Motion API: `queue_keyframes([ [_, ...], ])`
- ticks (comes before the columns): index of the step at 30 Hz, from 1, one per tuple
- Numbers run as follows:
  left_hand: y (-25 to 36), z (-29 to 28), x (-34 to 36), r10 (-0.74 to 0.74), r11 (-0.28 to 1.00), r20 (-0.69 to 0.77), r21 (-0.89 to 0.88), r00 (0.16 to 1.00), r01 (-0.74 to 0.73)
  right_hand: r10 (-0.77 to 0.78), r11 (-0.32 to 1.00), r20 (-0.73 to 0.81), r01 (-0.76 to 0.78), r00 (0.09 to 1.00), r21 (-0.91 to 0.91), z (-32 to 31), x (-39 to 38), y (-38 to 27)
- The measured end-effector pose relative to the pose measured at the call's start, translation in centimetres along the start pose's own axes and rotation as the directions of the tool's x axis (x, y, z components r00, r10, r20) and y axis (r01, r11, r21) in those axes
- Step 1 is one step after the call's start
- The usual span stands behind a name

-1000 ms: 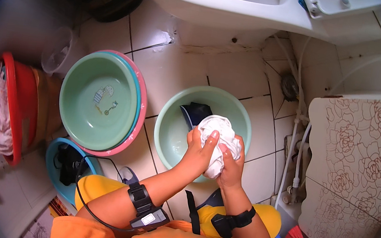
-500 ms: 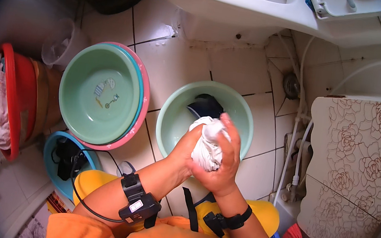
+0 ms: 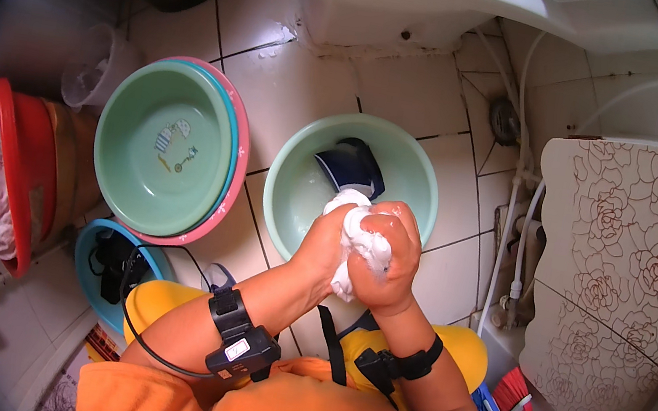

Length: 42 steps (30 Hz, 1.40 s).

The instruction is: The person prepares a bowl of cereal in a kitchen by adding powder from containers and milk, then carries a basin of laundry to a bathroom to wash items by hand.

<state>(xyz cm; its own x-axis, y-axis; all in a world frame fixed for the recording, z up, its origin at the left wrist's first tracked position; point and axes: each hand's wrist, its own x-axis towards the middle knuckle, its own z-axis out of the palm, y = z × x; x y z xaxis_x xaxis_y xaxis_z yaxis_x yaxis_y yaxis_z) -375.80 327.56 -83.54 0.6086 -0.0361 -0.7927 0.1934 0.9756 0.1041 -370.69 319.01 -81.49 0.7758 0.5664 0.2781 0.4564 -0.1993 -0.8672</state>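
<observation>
Both hands are closed around a bunched, wet-looking white cloth [image 3: 366,249] above the near side of a pale green basin [image 3: 287,192]. My left hand [image 3: 317,248] grips the cloth from its left side. My right hand [image 3: 399,259] is wrapped round the right side, fingers curled over it. White folds bulge between the two hands, and a tail hangs below them. Inside the basin lies a dark navy piece [image 3: 356,165] with a pale edge; the cloth's upper end hides where that edge stops, so I cannot tell whether they are joined.
At left stand stacked green, blue and pink basins [image 3: 167,149], a red bucket [image 3: 28,169] of pinkish cloth, and a blue basin [image 3: 92,285] with black items. A white toilet [image 3: 390,23] is ahead. A flower-patterned cabinet [image 3: 616,274] and white hoses [image 3: 500,257] are at right.
My right hand has gone from spread, raised fingers to curled round the cloth. The cloth is squeezed tighter, and more of the navy piece shows. The view has shifted slightly.
</observation>
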Motion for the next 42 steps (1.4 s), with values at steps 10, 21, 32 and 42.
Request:
queue_keyframes([
  [10, -0.4, -1.0, 0.1, 0.020, 0.998, 0.008, 0.059, 1.000, -0.020, 0.009, 0.998, 0.046, -0.011, 0.999, 0.057, 0.1, -0.9, 0.5],
  [21, 2.8, -2.8, 0.1, -0.147, 0.987, 0.194, -0.039, 0.970, 0.157, 0.479, 0.749, 0.204, -0.519, 0.854, 0.413, -2.1, -3.0, 9.9],
  [32, 4.6, -7.6, 1.1, -0.097, 0.989, 0.182, -0.096, 0.978, 0.116, 0.776, 0.614, 0.294, -0.562, 0.558, -0.554, 4.5, -8.2, 17.8],
  [42, 4.6, -5.6, -0.5, -0.095, 0.982, 0.223, -0.136, 0.970, 0.128, 0.659, 0.680, 0.082, -0.546, 0.748, -0.489, 13.5, -10.1, 16.1],
])
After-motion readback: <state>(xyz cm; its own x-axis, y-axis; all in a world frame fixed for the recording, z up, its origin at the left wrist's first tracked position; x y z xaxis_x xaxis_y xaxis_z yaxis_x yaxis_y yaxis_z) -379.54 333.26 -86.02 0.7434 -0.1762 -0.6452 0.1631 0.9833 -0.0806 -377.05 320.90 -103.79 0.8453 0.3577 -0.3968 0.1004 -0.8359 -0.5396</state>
